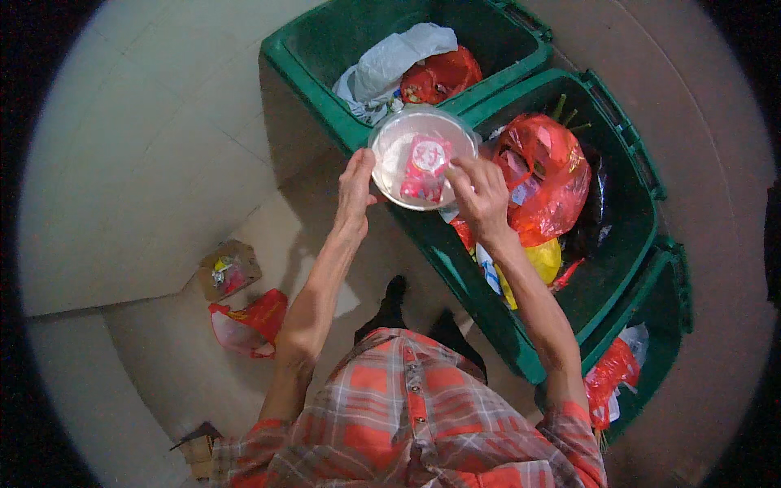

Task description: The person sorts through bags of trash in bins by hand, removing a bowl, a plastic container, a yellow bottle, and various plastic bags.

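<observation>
My left hand [355,190] grips the left side of a round white takeaway bowl [385,160]. A pink-and-white packet [427,160] with writing on it lies in or over the bowl. The fingers of my right hand [482,192] are at the packet's right edge and the bowl's right side; whether they pinch the packet cannot be told. A clear plastic rim or lid [421,111] shows at the bowl's far edge. The bowl is above the near edges of two green wheeled bins, where they adjoin.
The far bin [305,91] holds white and red bags. In the middle bin [616,305] are red [552,183] and yellow bags; a third bin [662,360] stands at lower right. A cardboard box [244,259] and a red bag [259,317] lie on the floor at left.
</observation>
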Demonstrator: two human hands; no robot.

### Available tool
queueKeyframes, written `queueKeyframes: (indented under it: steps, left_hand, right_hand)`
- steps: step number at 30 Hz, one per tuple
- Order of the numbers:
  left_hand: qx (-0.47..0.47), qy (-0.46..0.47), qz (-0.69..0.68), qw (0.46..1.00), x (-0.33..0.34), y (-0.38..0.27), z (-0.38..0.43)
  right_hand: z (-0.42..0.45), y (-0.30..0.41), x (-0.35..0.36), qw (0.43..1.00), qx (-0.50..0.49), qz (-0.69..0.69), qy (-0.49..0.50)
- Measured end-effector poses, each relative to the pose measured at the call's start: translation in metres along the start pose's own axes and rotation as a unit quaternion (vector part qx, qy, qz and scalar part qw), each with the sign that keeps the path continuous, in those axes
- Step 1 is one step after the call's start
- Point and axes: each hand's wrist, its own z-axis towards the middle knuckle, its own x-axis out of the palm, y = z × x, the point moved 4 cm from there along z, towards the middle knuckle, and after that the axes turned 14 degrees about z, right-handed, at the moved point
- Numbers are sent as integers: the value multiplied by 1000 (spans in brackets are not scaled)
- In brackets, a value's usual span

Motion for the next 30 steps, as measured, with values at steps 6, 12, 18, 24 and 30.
queueKeyframes:
  steps: [6, 12, 18, 24, 30]
  left_hand:
    - [27, 22, 19, 999, 13, -20, -13]
    - [40, 17, 15, 999, 12, -19, -19]
    - [63, 29, 54, 996, 24, -13, -18]
    - [17, 27, 12, 999, 29, -14, -39]
    - [17, 39, -57, 997, 25, 5, -50]
  right_hand:
    - [-25, 3, -2, 998, 32, 30, 54]
    - [-38, -5, -2, 982, 128, 138, 7]
    - [-32, -52, -12, 863, 401, 245, -184]
    - [-36, -64, 11, 708, 531, 451, -114]
    - [-59, -79, 30, 685, 577, 441, -59]
